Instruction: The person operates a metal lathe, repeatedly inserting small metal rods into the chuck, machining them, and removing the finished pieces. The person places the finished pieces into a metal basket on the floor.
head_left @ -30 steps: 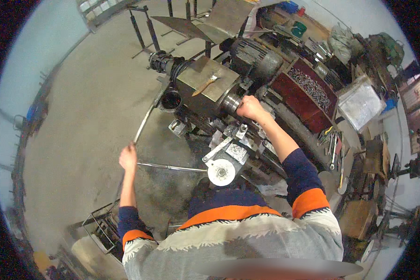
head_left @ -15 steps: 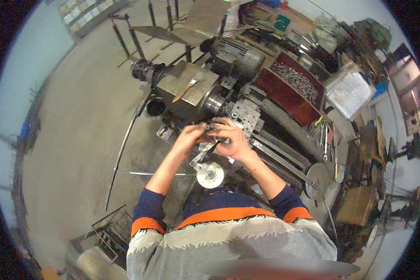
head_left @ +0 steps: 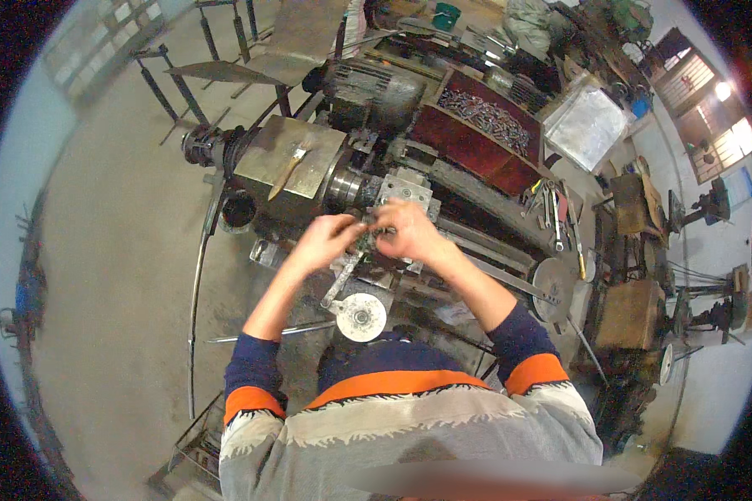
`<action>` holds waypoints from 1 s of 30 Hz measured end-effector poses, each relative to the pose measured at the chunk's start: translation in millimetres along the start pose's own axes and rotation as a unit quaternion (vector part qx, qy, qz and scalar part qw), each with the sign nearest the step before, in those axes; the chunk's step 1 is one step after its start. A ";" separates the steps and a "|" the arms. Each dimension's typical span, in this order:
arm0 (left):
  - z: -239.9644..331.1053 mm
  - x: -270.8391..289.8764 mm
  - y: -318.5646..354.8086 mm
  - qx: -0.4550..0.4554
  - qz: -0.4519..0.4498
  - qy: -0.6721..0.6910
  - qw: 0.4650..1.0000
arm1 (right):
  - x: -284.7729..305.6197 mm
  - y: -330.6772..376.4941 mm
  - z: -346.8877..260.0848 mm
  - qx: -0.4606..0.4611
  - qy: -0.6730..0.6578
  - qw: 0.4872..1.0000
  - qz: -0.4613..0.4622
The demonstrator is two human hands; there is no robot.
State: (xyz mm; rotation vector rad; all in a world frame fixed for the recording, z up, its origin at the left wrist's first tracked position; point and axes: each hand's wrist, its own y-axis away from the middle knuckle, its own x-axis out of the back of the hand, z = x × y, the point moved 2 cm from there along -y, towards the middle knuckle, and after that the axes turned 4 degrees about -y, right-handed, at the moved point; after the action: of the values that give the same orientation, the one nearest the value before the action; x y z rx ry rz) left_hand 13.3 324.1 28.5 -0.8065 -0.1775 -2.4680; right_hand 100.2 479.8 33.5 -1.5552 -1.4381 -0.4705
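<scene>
Nearest, a handwheel (head_left: 360, 316) sits below both hands; the left hand (head_left: 330, 238) and right hand (head_left: 403, 230) pinch a small dark part (head_left: 368, 240) together over the lathe (head_left: 342, 179), just beside its chuck (head_left: 348, 187); fitting looks underway, unfinished

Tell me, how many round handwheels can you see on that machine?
2. One pale handwheel sits at the machine's near side, just below the left hand and right hand. A second grey wheel is further right. Others may be hidden behind clutter.
</scene>
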 end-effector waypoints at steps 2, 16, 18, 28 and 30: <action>-4.0 36.9 19.0 0.078 0.052 0.075 0.993 | -0.4 -22.1 18.9 -0.025 0.057 0.997 -0.048; -148.4 150.6 256.2 0.378 0.216 -0.344 0.832 | -52.5 -61.8 83.4 -0.182 -0.005 0.976 -0.120; -163.1 134.0 261.7 0.378 0.190 -0.343 0.839 | -53.5 -65.1 85.1 -0.180 0.001 0.976 -0.124; -268.5 250.1 256.5 0.309 0.117 -0.582 0.743 | -56.2 -66.2 80.6 -0.203 -0.002 0.975 -0.088; -279.4 269.6 246.1 0.371 0.089 -0.578 0.721 | -52.6 -63.6 82.5 -0.160 0.027 0.983 -0.083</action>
State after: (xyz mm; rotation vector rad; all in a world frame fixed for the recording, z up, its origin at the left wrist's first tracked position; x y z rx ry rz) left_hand -183.2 -83.6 -51.5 -1.6901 -1.3334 -1.1379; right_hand 3.9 509.7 -25.2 -1.6624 -1.5106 -0.8739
